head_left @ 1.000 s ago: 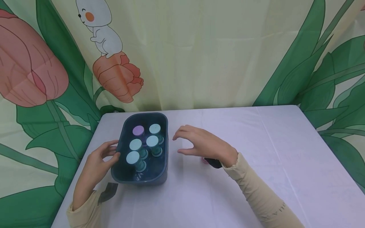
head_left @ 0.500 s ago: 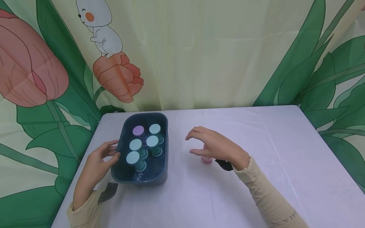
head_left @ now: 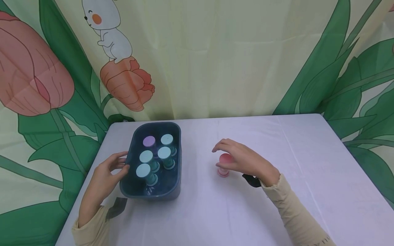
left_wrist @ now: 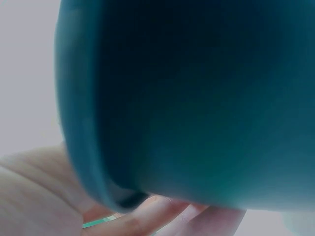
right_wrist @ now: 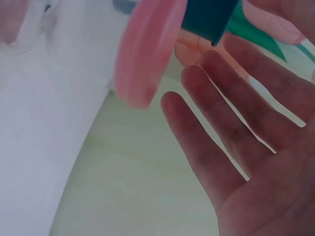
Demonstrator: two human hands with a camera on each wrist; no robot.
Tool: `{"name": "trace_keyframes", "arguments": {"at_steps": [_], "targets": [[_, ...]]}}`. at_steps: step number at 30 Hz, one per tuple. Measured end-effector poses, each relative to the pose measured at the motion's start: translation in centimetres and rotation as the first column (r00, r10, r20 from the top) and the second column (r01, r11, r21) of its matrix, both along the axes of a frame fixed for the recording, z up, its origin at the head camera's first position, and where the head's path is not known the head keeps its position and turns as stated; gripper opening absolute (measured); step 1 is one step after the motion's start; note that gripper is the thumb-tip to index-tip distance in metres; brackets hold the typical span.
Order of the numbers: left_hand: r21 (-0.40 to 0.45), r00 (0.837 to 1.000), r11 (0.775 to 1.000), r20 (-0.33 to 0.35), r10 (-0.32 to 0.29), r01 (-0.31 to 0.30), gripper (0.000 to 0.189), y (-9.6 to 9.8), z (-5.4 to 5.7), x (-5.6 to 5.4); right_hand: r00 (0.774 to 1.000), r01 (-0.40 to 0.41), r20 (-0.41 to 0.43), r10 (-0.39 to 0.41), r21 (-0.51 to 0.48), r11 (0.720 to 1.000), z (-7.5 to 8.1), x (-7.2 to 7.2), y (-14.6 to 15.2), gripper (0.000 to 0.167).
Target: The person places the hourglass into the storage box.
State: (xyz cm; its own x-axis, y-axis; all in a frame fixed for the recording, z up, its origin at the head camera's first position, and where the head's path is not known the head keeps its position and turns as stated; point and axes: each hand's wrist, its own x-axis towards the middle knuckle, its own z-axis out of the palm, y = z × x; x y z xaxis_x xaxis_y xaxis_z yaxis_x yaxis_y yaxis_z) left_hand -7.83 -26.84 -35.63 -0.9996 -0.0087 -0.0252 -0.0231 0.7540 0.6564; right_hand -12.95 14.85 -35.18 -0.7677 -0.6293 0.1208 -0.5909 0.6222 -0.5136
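Note:
In the head view, my left hand (head_left: 106, 177) rests at the left side of a dark blue plastic bin (head_left: 176, 191), fingers along its outer wall and thumb at the rim. The left wrist view shows the fingers (left_wrist: 142, 216) against the bin wall. Over the table, my right hand (head_left: 243, 157) hovers around a small upright pink-topped piece (head_left: 226, 158) with a narrower body and round foot. Its round pink top (right_wrist: 147, 54) and clear body appear in the right wrist view, apart from the spread fingers (right_wrist: 197, 142). The right thumb partly covers it in the head view.
Inside the bin stand several similar pieces with teal tops (head_left: 164, 152) and one with a purple top (head_left: 149, 141). A white cloth covers the table (head_left: 292, 164). Behind it hangs a printed curtain (head_left: 215, 68) with tulips and a rabbit.
My right hand has moved right, from beside the bin to the pink-topped piece, which now shows between thumb and fingers. The left hand and bin have stayed in place.

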Motion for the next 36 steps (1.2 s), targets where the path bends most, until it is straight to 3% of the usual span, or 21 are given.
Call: {"name": "trace_keyframes", "arguments": {"at_steps": [14, 36], "targets": [[0.009, 1.000, 1.000, 0.006, 0.000, 0.000, 0.052, -0.1, -0.1, 0.1, 0.999, 0.045, 0.009, -0.045, -0.010, 0.999, -1.1, 0.4, 1.6, 0.036], [0.013, 1.000, 1.000, 0.004, 0.005, -0.005, 0.052, -0.1, -0.1, 0.0, 1.000, 0.004, 0.022, -0.003, -0.030, 1.000, -1.8, 0.2, 1.8, 0.033]]}}
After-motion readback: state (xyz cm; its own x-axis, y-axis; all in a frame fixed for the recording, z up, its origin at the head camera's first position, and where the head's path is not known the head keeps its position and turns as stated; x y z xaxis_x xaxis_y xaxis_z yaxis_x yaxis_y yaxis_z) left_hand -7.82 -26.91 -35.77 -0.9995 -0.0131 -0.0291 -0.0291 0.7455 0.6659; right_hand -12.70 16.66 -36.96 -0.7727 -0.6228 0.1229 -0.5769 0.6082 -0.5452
